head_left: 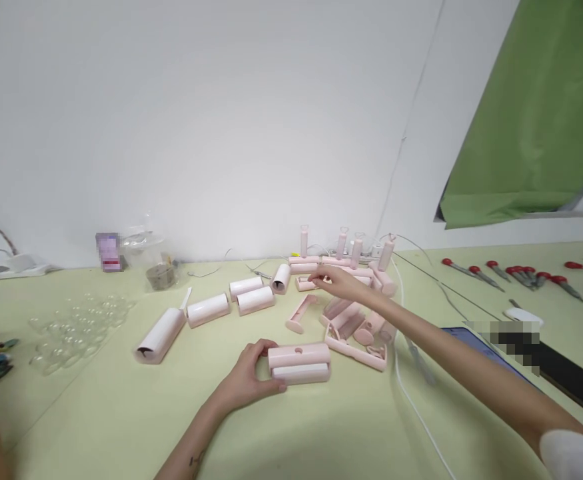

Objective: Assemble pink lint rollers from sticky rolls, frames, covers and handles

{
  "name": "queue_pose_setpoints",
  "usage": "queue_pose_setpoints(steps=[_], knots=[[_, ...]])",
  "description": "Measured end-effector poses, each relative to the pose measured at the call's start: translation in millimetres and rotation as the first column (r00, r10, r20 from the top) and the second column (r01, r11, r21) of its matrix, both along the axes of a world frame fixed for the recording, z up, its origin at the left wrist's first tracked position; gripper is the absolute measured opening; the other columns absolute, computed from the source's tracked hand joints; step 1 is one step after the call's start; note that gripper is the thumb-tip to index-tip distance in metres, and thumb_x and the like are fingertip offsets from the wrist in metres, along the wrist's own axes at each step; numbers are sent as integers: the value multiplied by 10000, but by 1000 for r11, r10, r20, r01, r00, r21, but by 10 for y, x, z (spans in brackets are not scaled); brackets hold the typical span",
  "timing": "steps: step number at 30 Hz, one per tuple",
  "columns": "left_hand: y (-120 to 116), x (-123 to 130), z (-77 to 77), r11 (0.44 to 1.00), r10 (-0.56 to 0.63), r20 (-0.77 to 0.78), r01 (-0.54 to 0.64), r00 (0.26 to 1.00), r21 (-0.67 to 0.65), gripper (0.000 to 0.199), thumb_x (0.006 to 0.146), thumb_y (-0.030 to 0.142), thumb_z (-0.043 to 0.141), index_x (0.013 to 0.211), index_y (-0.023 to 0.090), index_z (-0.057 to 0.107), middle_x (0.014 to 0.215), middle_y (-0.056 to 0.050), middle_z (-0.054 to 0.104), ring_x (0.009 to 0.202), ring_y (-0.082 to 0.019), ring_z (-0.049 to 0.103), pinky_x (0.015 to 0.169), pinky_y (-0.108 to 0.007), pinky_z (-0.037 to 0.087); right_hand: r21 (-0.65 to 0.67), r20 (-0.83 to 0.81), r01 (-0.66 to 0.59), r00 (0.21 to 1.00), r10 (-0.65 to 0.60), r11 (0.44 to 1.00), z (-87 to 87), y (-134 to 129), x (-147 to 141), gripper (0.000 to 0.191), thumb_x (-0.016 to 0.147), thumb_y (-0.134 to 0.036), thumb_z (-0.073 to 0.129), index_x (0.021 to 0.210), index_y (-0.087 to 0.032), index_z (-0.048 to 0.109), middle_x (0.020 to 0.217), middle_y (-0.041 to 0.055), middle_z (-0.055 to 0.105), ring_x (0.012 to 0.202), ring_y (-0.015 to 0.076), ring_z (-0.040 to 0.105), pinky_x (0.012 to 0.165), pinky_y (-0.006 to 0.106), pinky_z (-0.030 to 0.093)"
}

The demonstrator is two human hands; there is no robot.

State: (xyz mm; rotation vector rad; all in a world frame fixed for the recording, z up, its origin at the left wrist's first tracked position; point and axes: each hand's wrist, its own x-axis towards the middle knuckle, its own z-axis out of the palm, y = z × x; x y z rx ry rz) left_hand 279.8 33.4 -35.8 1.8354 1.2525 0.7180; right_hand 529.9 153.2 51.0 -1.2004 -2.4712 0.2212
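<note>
My left hand (248,378) grips the left end of a pink case with a white lower part (301,363), its thumb along the front edge. The case lies on the table and has a round hole in its top. Farther back, my right hand (336,281) reaches over with fingertips pinched beside a small pink frame (303,285); what is between them, if anything, is too small to tell. Below that hand lie a loose pink bracket (301,313) and a long open pink shell (356,351). Several upright pink tubes (342,243) with loops stand behind.
White half-round cases (160,337) lie left of centre. Clear bubble-like pieces (76,333) spread at left, near a plastic bag (156,263). Red-capped tools (526,275) lie at right, with a tablet (486,353) and a white cable (411,403) nearer.
</note>
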Motion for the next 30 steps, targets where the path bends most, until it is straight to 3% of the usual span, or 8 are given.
queue_pose_setpoints(steps=[4, 9, 14, 18, 21, 24, 27, 30], knots=[[29, -7, -26, 1000, -6, -2, 6, 1000, -15, 514, 626, 290, 669, 1090, 240, 453, 1051, -40, 495, 1044, -222, 459, 918, -319, 357, -58, 212, 27, 977, -15, 998, 31, 341, 230, 185, 867, -277, 483, 928, -136, 586, 945, 48, 605, 833, 165, 577, 739, 353, 473], [43, -13, -52, 1000, -2, -14, 2, 1000, -29, 523, 627, 299, 671, 1097, 243, 447, 1076, -52, 492, 1063, -232, 450, 928, -342, 356, -172, 459, 38, 887, 46, 984, -142, 373, 295, 194, 862, -273, 500, 997, -151, 568, 1002, 51, 589, 834, 159, 581, 724, 347, 490], [44, -19, -60, 1000, -8, -20, 7, 1000, -12, 547, 623, 298, 677, 1114, 243, 443, 1089, -60, 493, 1066, -232, 449, 934, -346, 354, -198, 555, 9, 826, 104, 980, -257, 428, 268, 219, 865, -276, 494, 1042, -158, 548, 1049, 60, 571, 861, 167, 575, 737, 357, 488], [36, -16, -45, 1000, -7, -33, 6, 999, -14, 543, 626, 314, 673, 1114, 240, 447, 1062, -49, 500, 1048, -228, 458, 921, -330, 359, -160, 560, -30, 820, 115, 987, -266, 459, 288, 203, 861, -282, 500, 1003, -151, 559, 1022, 54, 577, 866, 167, 569, 756, 369, 473], [25, -12, -23, 1000, -12, -19, 12, 1000, 1, 536, 624, 329, 676, 1104, 241, 455, 1064, -43, 502, 1042, -229, 457, 909, -326, 364, -104, 496, -49, 863, 95, 993, -176, 334, 328, 210, 842, -273, 513, 997, -134, 545, 947, 62, 588, 808, 173, 567, 712, 347, 461], [21, -11, -6, 1000, -24, -5, 24, 1000, 13, 539, 617, 335, 686, 1101, 249, 464, 1095, -40, 497, 1060, -232, 444, 908, -326, 361, -48, 386, -75, 918, 88, 996, 15, 33, 311, 257, 860, -286, 437, 1070, -150, 495, 921, 81, 593, 756, 186, 560, 640, 302, 432], [25, -13, -5, 999, -36, -6, 36, 999, 25, 549, 610, 344, 694, 1102, 247, 472, 1106, -43, 496, 1067, -235, 438, 913, -323, 355, -74, 297, -187, 933, 201, 980, 216, -355, 196, 262, 865, -354, 405, 1064, -225, 517, 966, 42, 597, 820, 178, 558, 644, 254, 407], [26, -14, -9, 999, -31, -17, 31, 999, 25, 555, 614, 359, 690, 1110, 243, 469, 1111, -47, 495, 1067, -236, 439, 914, -322, 355, -106, 325, -308, 888, 325, 946, 326, -655, 44, 221, 821, -338, 481, 987, -242, 590, 835, 25, 612, 732, 172, 561, 569, 240, 355]])
